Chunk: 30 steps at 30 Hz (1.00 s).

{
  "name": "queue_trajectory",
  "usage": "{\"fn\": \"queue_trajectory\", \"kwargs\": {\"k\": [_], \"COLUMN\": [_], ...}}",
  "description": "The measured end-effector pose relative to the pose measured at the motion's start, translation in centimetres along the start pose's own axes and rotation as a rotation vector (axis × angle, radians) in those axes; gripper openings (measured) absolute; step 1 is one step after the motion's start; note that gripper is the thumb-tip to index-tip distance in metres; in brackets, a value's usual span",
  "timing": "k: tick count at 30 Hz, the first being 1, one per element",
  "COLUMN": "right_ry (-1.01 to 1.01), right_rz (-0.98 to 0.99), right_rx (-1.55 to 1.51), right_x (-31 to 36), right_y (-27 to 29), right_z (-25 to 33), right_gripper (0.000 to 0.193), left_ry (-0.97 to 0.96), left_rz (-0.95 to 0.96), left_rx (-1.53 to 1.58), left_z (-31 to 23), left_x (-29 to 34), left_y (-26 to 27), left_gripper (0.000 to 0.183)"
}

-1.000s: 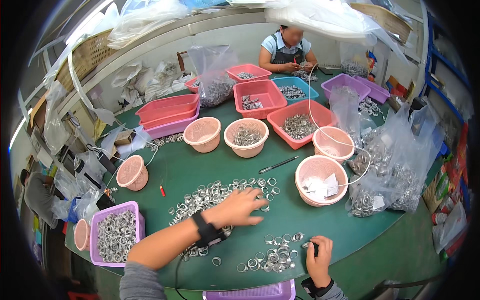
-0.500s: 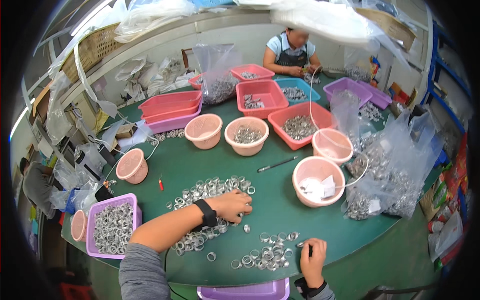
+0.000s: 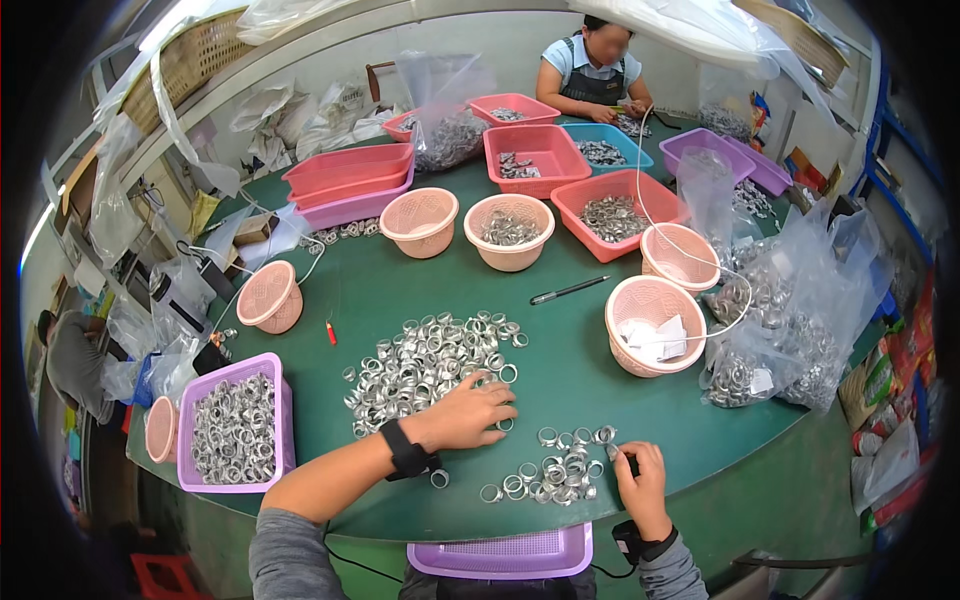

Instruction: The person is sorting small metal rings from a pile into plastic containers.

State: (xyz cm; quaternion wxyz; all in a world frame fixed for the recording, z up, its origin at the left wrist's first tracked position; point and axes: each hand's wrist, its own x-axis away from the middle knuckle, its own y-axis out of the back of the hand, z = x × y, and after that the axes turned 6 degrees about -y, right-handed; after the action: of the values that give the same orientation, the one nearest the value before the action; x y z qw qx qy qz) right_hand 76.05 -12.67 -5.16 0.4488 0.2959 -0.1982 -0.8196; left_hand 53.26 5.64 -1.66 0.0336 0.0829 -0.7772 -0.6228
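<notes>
My left hand (image 3: 466, 412) lies palm down at the near right edge of a large pile of silver metal rings (image 3: 415, 365), fingers spread and touching some of them. A black band circles that wrist. My right hand (image 3: 643, 488) rests at the right of a smaller group of rings (image 3: 560, 475), its thumb and fingers pinched on a single metal ring (image 3: 613, 452). A dark patch shows between those fingers, too small to name. One loose ring (image 3: 439, 478) lies near my left wrist.
A purple basket of rings (image 3: 286, 430) stands at the left, and another purple basket (image 3: 500, 562) sits below the near edge. Peach bowls (image 3: 655, 360), red trays (image 3: 525, 185) and bags of rings (image 3: 790, 330) fill the far and right sides. A pen (image 3: 570, 290) lies mid-table. Opposite sits a person (image 3: 590, 75).
The view has tilted, so the table appears higher. My left hand has moved toward the near edge and its fingers have spread, uncovering more of the pile. My right hand stays beside the small group.
</notes>
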Motion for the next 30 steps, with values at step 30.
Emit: {"fn": "queue_trajectory", "kwargs": {"k": [30], "right_ry": [0.145], "right_rz": [0.934], "right_rx": [-0.207], "right_x": [-2.7], "right_y": [-1.7], "right_z": [17.3], "right_gripper": [0.028], "left_ry": [0.455], "left_rz": [-0.997], "left_rx": [1.097], "left_z": [-12.4], "left_x": [9.8], "left_y": [-0.6], "left_gripper": [0.033]}}
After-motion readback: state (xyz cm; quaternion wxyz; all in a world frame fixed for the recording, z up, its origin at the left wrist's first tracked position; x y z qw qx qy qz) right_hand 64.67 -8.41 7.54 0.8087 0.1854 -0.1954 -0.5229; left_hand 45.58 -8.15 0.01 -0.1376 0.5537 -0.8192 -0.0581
